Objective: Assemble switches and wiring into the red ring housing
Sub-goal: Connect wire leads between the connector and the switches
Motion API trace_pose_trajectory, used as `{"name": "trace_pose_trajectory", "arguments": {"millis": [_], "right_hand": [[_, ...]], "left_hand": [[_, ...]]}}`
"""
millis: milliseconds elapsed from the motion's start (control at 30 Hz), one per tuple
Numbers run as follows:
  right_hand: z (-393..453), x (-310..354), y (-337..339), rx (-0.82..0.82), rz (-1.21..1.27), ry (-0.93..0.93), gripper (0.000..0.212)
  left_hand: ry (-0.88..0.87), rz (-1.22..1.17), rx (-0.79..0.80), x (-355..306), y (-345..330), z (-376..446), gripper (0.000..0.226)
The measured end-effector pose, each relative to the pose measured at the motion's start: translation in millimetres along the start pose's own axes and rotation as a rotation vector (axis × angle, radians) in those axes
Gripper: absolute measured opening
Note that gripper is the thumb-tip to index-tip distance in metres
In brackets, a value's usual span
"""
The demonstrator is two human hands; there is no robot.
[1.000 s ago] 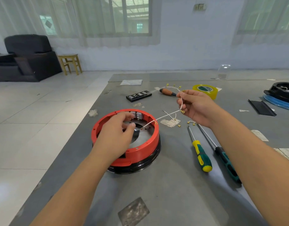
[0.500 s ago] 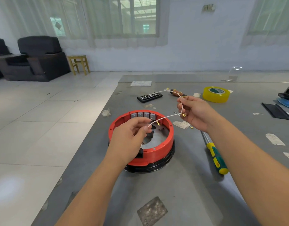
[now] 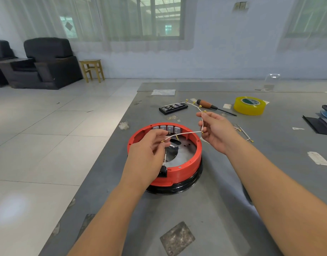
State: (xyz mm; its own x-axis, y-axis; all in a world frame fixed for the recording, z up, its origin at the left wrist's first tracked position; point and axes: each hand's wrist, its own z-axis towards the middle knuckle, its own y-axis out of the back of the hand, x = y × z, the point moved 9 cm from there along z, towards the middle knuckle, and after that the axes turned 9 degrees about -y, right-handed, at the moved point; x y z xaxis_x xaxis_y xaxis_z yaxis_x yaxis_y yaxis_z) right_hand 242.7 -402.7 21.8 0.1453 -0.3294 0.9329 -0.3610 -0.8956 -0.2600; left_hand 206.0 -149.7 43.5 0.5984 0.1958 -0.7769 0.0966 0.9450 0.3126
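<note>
Up comes the left hand (image 3: 149, 148) off the red ring housing (image 3: 185, 169) on the tabletop (image 3: 205, 218), pinching the white wire harness (image 3: 188, 133) that the right hand (image 3: 217, 132) also grips, and next a gold terminal likely goes onto the switches (image 3: 167, 128).

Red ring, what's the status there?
Left hand and right hand pinch white wire over red ring housing. Four switches seated. Nothing blocking.
</note>
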Motion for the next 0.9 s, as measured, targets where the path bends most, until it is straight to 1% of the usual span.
{"name": "trace_pose_trajectory", "arguments": {"millis": [167,300,400,500,633,700,800,833,900], "right_hand": [[2.5,-3.8,1.4,-0.006,0.004,0.003,0.017],[3.5,-6.8,-0.3,-0.006,0.010,0.004,0.018],[4.4,-8.1,-4.3,-0.002,-0.060,0.007,0.018],[3.0,-5.1,-8.2,0.014,-0.174,0.048,0.025],[-5.0,1.3,-17.5,0.071,-0.432,0.149,0.032],[-10.9,8.7,-21.4,0.006,-0.679,0.234,0.031],[-21.1,19.4,-28.6,-0.152,-1.049,0.383,0.030],[-26.3,22.4,-32.8,-0.179,-1.114,0.448,0.029],[-41.0,28.8,-47.4,-0.152,-1.136,0.600,0.023]], "left_hand": [[-0.008,0.012,-0.002,-0.2,0.8,-0.3,0.027],[-0.029,0.156,-0.019,-3.2,4.9,-1.7,0.025],[-0.047,0.281,-0.072,-5.4,11.9,-3.3,0.025],[-0.024,0.313,-0.135,-3.5,18.2,-6.3,0.024],[0.024,0.322,-0.216,-0.8,23.4,-10.4,0.019],[0.032,0.342,-0.230,-1.6,23.2,-11.8,0.020],[0.047,0.352,-0.237,-0.3,23.2,-12.4,0.020],[0.048,0.358,-0.238,-0.1,22.9,-12.7,0.020],[0.054,0.364,-0.236,0.8,22.6,-12.4,0.019]]}}
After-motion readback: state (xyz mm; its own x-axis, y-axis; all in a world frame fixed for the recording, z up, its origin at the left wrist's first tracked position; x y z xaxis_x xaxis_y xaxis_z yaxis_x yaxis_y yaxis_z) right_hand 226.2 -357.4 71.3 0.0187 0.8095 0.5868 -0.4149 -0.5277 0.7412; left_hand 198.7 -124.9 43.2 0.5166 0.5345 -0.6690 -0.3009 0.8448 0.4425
